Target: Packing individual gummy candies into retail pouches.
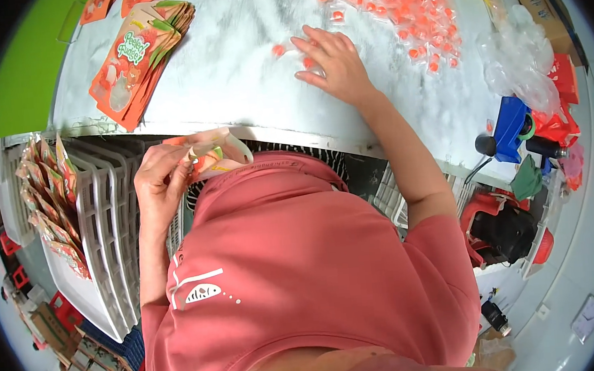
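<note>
The right arm reaches forward, its right hand [335, 62] palm-down, fingers spread. A loose wrapped sweet [278, 50] lies near ten o'clock, the sweet heap [395, 10] at two. The left hand [159, 177] pinches a pouch [217, 158] toward three o'clock; stacked pouches [121, 77] at twelve bear green-and-white lettering.

1. Pouch [213, 163]: orange-red print with beige and green; held up, tilted, at 10 o'clock from view centre; a pale rounded edge shows at its 2 o'clock end; contents cannot be told.
2. Near sweet [278, 50]: orange-red, clear wrapper; lying single at 12 o'clock; second sweet [309, 63] at its 4 o'clock, partly hidden.
3. Sweet heap [394, 3]: same kind, many; loosely spread, 12 to 2 o'clock.
</note>
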`<state>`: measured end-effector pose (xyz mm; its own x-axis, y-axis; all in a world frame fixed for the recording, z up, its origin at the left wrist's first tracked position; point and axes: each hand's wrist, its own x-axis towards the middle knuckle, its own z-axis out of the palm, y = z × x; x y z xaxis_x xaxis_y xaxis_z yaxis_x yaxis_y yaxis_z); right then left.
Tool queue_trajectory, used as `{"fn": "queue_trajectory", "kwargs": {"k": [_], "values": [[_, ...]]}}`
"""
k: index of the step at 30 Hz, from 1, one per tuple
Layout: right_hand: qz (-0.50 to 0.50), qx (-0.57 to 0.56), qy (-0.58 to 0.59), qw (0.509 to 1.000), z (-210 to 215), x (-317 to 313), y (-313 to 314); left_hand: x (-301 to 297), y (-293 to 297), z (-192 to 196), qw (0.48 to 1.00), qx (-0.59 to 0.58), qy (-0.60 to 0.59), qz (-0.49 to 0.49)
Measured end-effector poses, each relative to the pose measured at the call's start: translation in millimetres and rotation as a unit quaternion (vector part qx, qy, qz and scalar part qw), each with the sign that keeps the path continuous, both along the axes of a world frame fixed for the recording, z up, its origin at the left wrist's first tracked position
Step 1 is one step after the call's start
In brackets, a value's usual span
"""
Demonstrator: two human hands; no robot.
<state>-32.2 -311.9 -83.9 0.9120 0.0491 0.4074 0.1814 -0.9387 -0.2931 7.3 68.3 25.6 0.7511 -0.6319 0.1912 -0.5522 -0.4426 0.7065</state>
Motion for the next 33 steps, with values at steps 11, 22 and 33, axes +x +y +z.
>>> {"fn": "queue_trajectory", "kwargs": {"k": [11,22,33], "values": [[-0.149,0.004,0.017,0.989,16.8,-66.6,-30.6,-7.7,8.6,-14.4,0.995,0.010,0.074,0.067],[-0.151,0.015,-0.047,0.987,-6.6,-35.9,-5.6,-12.3,4.3,-31.2,0.996,0.002,0.082,0.036],[-0.105,0.191,-0.018,0.976,9.8,-38.4,45.1,-14.3,4.3,-32.8,0.993,0.020,0.104,0.052]]}}
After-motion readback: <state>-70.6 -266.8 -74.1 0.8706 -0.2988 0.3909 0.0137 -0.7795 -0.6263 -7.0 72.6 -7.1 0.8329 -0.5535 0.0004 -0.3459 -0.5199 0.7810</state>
